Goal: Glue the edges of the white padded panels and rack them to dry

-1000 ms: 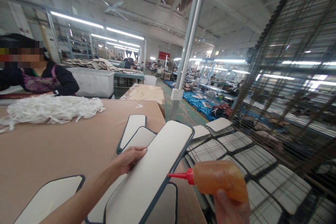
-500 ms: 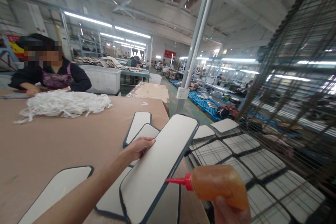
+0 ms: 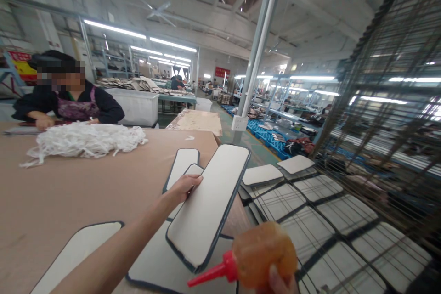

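My left hand (image 3: 188, 187) pinches the left long edge of a white rounded panel (image 3: 210, 206) with a dark border, holding it tilted above the table. Its thumb lies on the white face. Low at the right, my right hand (image 3: 277, 282) is wrapped round an amber squeeze bottle (image 3: 263, 252), partly cut off by the frame. The bottle's red nozzle (image 3: 210, 274) points left, just below the panel's bottom corner and apart from it. Beneath the held panel lie more such panels (image 3: 155, 257), partly hidden. Another panel (image 3: 79, 250) is at the lower left, partly behind my left forearm.
A brown-topped table (image 3: 103, 183) bears a heap of white strips (image 3: 89, 138). Across it sits a person (image 3: 76, 101) in a dark top and purple apron. At the right, a wire rack (image 3: 330, 225) holds several white panels. A metal post (image 3: 258, 55) stands behind the table.
The bottle has moved left and down, its nozzle leaving the panel's right edge. The held panel has turned more upright, its lower end raised. Both hands keep their hold.
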Demonstrator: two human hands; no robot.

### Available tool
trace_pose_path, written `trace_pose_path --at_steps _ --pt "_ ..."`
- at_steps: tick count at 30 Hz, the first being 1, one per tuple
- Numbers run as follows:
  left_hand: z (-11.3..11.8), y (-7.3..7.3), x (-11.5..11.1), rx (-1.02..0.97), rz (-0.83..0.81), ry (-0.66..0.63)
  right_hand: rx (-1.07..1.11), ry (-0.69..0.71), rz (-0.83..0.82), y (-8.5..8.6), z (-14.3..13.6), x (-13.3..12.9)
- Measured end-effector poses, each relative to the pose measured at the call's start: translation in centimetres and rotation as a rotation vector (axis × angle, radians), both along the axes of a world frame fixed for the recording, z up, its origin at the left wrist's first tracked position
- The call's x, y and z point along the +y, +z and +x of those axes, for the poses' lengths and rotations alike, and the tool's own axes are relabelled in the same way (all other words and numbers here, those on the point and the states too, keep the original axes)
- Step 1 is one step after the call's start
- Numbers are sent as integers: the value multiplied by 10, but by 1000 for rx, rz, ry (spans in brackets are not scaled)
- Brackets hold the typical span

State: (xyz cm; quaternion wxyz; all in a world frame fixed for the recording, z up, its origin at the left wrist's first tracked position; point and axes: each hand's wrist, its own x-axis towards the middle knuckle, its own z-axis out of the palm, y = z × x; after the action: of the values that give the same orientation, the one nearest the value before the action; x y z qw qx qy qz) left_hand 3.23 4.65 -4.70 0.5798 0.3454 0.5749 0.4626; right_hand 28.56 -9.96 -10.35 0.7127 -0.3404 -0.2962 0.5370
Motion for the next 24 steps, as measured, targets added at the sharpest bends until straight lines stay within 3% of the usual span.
trace_pose_path --at_steps 4,7,11,14,20,24 --pt "-8 -6 -11 42 63 -35 342 131 -117 41 21 27" --pt "-20 -12 -26 60 96 -75 515 -24 -138 83 42 43" --pt "-34 -13 -45 119 51 -70 479 -175 -9 119 62 49" --pt "-35 1 -61 142 33 -72 367 -204 133 130 75 51" --pt "-23 48 -90 141 -50 -159 104 -145 343 135 97 50" --pt "-30 51 -93 173 -44 -182 61 -136 351 134 104 47"
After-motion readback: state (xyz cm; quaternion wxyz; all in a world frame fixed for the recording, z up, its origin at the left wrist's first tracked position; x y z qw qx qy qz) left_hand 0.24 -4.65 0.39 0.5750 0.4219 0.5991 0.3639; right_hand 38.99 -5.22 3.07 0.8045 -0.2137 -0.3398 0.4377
